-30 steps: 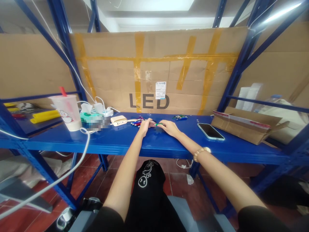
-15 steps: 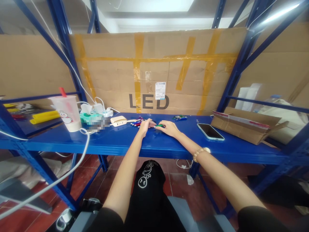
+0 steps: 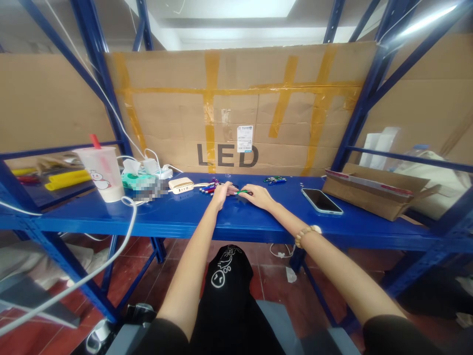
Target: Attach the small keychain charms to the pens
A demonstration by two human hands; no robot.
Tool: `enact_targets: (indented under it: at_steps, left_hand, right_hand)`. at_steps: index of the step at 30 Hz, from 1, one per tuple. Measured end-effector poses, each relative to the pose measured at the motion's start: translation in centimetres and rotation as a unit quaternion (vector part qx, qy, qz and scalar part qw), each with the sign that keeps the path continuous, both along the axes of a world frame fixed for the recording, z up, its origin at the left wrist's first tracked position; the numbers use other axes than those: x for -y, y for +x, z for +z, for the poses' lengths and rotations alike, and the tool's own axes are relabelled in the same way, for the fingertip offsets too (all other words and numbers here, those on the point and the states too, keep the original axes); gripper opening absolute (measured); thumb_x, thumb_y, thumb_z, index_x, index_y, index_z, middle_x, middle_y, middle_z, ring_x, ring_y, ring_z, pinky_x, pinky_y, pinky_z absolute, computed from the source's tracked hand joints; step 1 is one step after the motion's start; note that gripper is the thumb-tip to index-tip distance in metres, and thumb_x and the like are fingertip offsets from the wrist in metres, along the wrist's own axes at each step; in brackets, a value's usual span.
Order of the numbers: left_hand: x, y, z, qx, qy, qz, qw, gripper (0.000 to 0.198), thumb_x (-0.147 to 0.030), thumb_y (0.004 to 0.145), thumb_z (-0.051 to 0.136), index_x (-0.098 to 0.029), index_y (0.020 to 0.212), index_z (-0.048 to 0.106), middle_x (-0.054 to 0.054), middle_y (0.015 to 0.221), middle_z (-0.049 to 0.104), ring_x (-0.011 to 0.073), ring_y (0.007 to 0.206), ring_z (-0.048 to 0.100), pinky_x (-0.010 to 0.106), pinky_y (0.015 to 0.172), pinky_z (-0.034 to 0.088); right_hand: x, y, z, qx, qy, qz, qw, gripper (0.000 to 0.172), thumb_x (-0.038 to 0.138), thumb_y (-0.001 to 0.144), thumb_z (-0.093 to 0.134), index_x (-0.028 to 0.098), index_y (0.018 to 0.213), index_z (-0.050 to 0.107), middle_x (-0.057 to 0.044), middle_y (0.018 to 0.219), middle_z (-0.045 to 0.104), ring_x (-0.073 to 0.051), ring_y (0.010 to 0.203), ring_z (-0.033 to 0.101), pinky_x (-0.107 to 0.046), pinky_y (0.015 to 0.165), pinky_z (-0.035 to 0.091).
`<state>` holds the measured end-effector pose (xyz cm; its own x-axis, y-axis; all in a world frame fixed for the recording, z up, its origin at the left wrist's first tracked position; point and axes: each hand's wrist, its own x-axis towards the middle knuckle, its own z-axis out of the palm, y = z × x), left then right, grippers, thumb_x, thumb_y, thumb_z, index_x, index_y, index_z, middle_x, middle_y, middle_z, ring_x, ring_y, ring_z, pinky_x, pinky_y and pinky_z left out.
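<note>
Our left hand (image 3: 222, 195) and right hand (image 3: 259, 196) rest close together on a blue painted steel shelf (image 3: 111, 219), almost meeting at the fingertips. Both are narrow, with the fingers drawn in rather than spread. Our right fingers (image 3: 247, 195) lie against a slim green pen (image 3: 248, 192), though from up here we cannot tell whether they grip it. Our left fingers (image 3: 232, 188) end just beside a small heap of slim pens with red, blue and dark barrels (image 3: 209, 188), and we cannot tell whether they hold anything either. A bracelet of tan beads (image 3: 305, 235) circles our right wrist.

Just behind our right hand lies a small cluster of green and blue trinkets (image 3: 275, 180) — too small to name. Farther right are a black-screened smartphone (image 3: 321, 201) and a low, open brown cardboard box (image 3: 373, 195). To our left sit a beige power bank (image 3: 181, 185), a white power strip (image 3: 160, 172), a green tissue pack (image 3: 133, 181) and a translucent plastic cup with a red straw (image 3: 99, 173). A large taped cardboard sheet printed "LED" (image 3: 236, 118) stands behind it all.
</note>
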<state>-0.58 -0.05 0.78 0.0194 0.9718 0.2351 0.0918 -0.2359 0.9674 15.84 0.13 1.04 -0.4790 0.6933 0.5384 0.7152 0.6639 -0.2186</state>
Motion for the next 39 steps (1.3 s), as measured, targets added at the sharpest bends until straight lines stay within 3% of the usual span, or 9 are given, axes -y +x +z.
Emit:
enact_targets:
  at_steps: [5,39]
  left_hand:
    - [0.1,0.0,0.04,-0.001,0.001,-0.005,1.0,0.041,-0.039,0.072,0.038,-0.014,0.065,0.07,0.011,0.08,0.071,0.0223,0.081,0.063,0.035,0.084,0.044]
    - [0.07,-0.01,0.05,-0.008,-0.002,-0.004,1.0,0.042,-0.038,0.072,0.037,-0.013,0.065,0.07,0.011,0.078,0.071,0.022,0.079,0.064,0.035,0.084,0.043]
  right_hand:
    - [-0.38,0.14,-0.21,0.008,-0.007,0.011,1.0,0.027,0.044,0.086,0.047,0.028,0.092,0.068,0.0,0.092,0.066,-0.015,0.084,0.059,-0.022,0.066,0.039]
    - [-0.25,0.09,-0.26,-0.013,0.012,-0.001,1.0,0.029,0.05,0.079,0.055,0.025,0.083,0.069,0.0,0.082,0.066,-0.013,0.073,0.057,-0.021,0.059,0.036]
